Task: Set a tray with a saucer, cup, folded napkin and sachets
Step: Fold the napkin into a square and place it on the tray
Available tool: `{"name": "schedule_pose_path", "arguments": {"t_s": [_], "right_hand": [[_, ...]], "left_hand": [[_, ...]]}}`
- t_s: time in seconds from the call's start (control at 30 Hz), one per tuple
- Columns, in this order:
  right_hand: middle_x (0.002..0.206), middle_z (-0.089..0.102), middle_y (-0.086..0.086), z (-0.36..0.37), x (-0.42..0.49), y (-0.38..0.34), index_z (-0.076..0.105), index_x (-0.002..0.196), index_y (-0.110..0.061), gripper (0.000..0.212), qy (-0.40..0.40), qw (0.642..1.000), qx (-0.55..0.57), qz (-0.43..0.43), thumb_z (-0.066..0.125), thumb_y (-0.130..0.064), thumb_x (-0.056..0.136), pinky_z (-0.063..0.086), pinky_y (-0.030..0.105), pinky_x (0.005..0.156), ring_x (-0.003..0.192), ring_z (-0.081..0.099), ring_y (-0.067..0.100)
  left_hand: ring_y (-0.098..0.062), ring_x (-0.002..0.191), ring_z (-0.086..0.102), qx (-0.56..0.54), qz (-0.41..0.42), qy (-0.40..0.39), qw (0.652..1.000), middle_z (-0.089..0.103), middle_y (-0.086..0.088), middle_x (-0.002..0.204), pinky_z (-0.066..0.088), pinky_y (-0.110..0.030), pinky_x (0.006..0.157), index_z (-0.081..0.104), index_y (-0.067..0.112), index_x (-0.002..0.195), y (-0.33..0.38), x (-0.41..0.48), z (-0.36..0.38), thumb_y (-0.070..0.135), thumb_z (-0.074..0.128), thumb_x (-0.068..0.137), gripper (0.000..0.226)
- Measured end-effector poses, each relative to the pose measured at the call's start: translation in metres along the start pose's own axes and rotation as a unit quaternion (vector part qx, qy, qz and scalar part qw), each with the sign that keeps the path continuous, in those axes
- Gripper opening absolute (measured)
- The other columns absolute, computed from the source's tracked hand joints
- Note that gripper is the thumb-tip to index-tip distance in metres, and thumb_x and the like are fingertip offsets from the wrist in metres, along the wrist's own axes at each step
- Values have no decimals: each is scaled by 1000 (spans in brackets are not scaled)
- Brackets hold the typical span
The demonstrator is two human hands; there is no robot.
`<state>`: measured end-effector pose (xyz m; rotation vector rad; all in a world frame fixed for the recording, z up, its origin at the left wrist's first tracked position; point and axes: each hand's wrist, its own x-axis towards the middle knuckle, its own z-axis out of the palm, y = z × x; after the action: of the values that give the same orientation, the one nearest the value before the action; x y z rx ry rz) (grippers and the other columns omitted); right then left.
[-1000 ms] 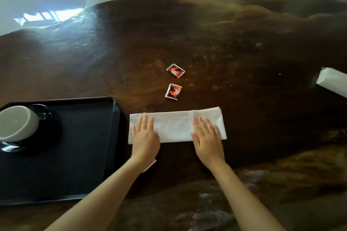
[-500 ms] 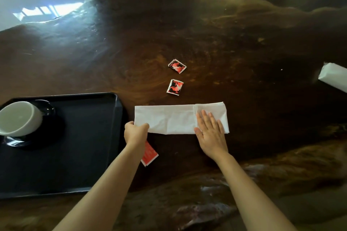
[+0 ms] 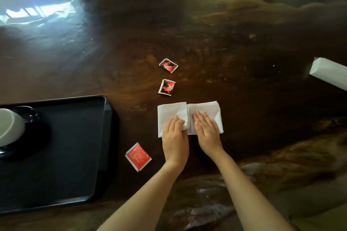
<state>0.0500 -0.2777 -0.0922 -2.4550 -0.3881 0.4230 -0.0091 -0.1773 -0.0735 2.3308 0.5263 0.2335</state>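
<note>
Far left: white cup (image 3: pixel 10 126) on dark saucer (image 3: pixel 28 116), both at left end of black tray (image 3: pixel 78 148); rest of tray bare. Tray on dark wooden table (image 3: pixel 206 33), its right rim near table middle. Just right of tray, apart from it: red sachet (image 3: pixel 138 156), flat, turned diagonally, near left forearm. Further back, centre: two smaller red-and-black sachets, rear sachet (image 3: pixel 168 65) and front sachet (image 3: pixel 167 87), one behind the other, not touching; front one just beyond napkin's far edge. White napkin (image 3: pixel 206 108) flat on table, folded to a short rectangle, vertical crease or seam at middle, left half somewhat rumpled. Left hand (image 3: pixel 175 137) on napkin's near left part, fingers curled and bunched on the paper by the centre crease; pinching or only pressing, cannot tell. Right hand (image 3: pixel 207 131) flat and spread, palm down, pressing right half of napkin, gripping nothing. Hands side by side, nearly touching at the crease. Far right edge: white folded or wrapped paper object (image 3: pixel 330 75), partly out of view, well apart from napkin.
</note>
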Motion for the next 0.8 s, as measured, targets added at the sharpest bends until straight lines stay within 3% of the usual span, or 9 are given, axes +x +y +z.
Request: {"name": "schedule_pose_path", "arguments": {"t_s": [0.13,0.23,0.33,0.4,0.5,0.67,0.73,0.8], "right_hand": [[155,25,-6,2,-2,1,33,144,-20,57,18,1000,-6,-10,13,-36,93,0,28,116,146,11,9],[155,26,-6,3,-1,0,32,144,-20,64,15,999,-31,-18,8,-46,91,1,29,117,146,11,9],[148,41,4,-7,0,-5,44,138,-13,45,39,999,17,-12,31,-30,99,18,32,116,141,29,18],[135,55,12,-19,0,-6,53,130,-6,36,120,992,27,8,46,-14,95,34,34,107,129,44,26],[127,57,15,-35,3,0,54,124,-5,39,208,971,-50,105,60,-13,86,44,39,96,118,49,31],[130,48,15,-38,13,-1,43,131,-6,58,120,967,-14,223,70,-17,80,49,38,89,118,50,31],[126,54,14,-43,17,-4,46,128,-7,53,103,953,56,278,68,-16,81,50,37,85,112,56,29],[114,62,13,-51,16,-8,55,112,-9,31,89,939,132,306,61,-17,83,53,38,80,100,62,27]], "left_hand": [[-26,141,28,191,75,-61,977,37,-11,149,16,-46,116,42,11,138,-21,-8,17,27,35,94,48],[-25,145,0,234,84,-120,961,11,-8,157,-3,-46,119,16,16,147,-28,-10,15,45,16,92,63],[-24,142,-17,239,83,-161,954,-4,-9,159,-15,-44,114,1,20,149,-22,-8,10,53,3,86,71],[-24,144,-13,244,78,-169,952,1,-11,159,-12,-45,114,5,19,149,-13,-4,4,52,2,88,70],[-28,146,13,218,67,-151,962,21,-10,157,5,-44,118,26,18,146,-5,2,-5,38,21,98,52],[-24,124,49,179,88,-110,974,54,-3,134,37,-41,105,47,14,132,-5,1,-7,25,33,94,42],[-23,118,55,202,109,-108,967,58,0,129,43,-40,99,50,16,131,-9,-1,-7,27,34,92,43],[-25,123,50,209,125,-121,962,52,0,135,39,-41,104,46,15,135,-14,-1,-7,26,39,94,43]]}}
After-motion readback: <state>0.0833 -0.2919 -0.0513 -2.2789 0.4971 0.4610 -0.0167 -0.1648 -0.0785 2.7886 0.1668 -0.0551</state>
